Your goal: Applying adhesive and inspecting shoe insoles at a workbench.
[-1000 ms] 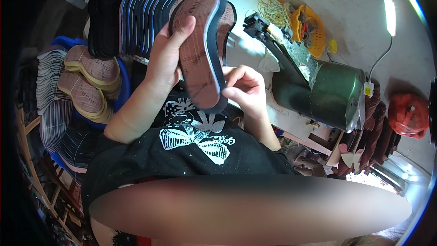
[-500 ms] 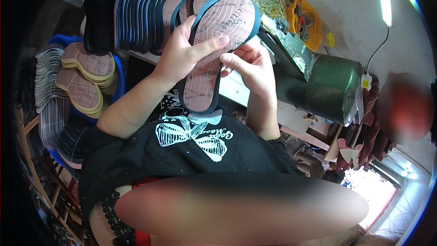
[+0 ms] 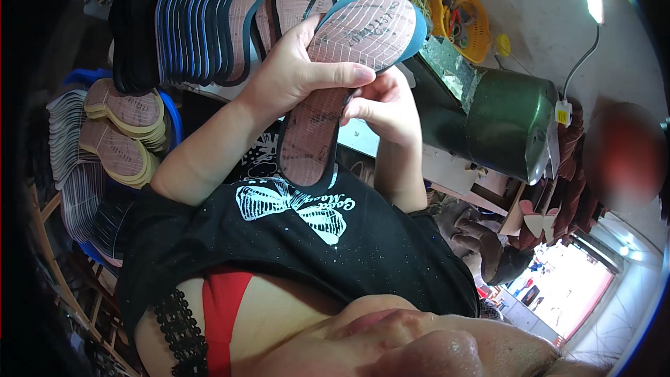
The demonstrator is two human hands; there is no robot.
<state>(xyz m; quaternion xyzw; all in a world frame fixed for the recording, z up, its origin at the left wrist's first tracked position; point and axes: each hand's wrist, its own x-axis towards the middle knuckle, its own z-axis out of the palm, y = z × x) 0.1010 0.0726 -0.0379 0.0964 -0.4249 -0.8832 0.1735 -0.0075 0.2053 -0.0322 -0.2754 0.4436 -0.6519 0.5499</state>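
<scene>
Between my hands, in front of my chest, is a shoe sole [image 3: 363, 31] with a pinkish-brown patterned top and a dark rim that looks blue-green at the wide end. My left hand [image 3: 296, 73] grips it around the middle, thumb laid across the top face and fingers hidden behind. At the sole's narrow waist, the thumb and curled fingers of my right hand [image 3: 386, 106] pinch the right edge. The wide end points up and right; the heel end hangs toward my black shirt [image 3: 391, 258].
A row of similar upright soles [image 3: 202, 24] stands at the table's far left, with more soles [image 3: 293, 0] beside it. Yellow-edged soles [image 3: 122, 146] lie in a blue bin [image 3: 171, 122]. To the right are a green metal cylinder [image 3: 509, 119] and a yellow basket [image 3: 478, 24] of tools.
The sole's wide end has swung a little to the right and its face has tilted. My right fingers have closed in at the waist edge. The whole view has shifted slightly.
</scene>
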